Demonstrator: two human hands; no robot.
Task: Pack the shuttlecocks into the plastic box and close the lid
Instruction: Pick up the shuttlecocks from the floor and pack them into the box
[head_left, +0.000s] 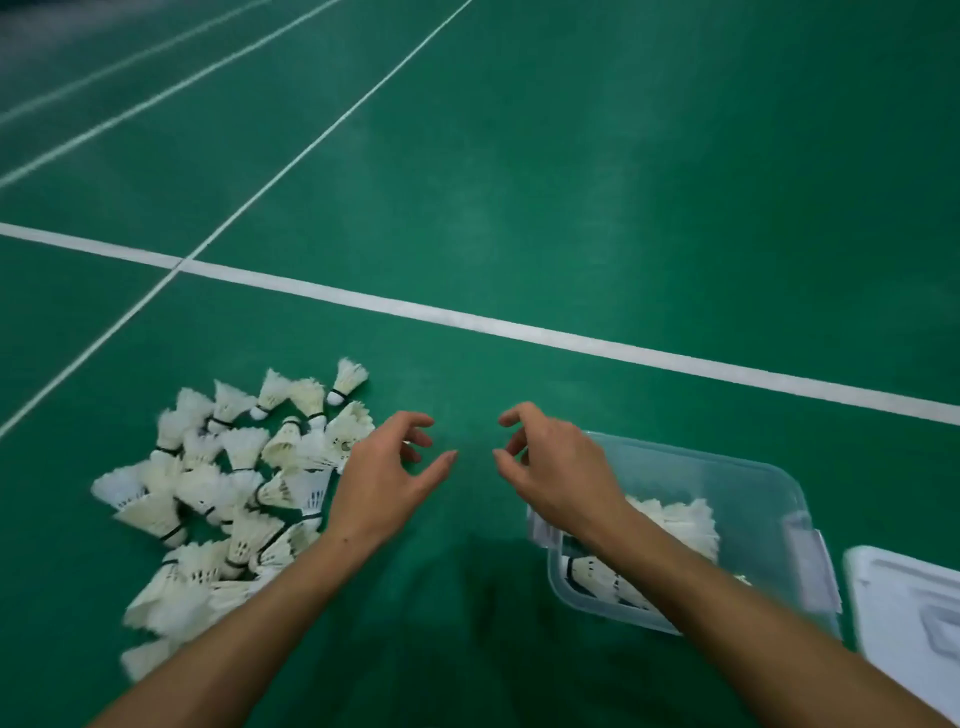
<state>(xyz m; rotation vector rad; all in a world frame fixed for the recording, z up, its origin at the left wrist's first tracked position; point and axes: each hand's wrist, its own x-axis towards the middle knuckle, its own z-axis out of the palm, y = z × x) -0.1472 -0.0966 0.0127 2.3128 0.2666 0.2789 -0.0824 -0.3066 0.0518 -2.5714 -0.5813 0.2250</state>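
Observation:
A heap of several white shuttlecocks (228, 499) lies on the green floor at the lower left. A clear plastic box (753, 499) stands at the lower right with several shuttlecocks (675, 525) inside. Its white lid (904, 613) lies on the floor to the right of the box. My left hand (387, 478) hovers at the right edge of the heap, fingers loosely curled, holding nothing. Over the box's left rim is my right hand (550, 462), fingers also loosely curled and empty. The right forearm hides part of the box.
Green court floor (571, 182) stretches ahead, crossed by a broad white line (467, 322) and thinner lines at the upper left. Bare floor lies between the heap and the box.

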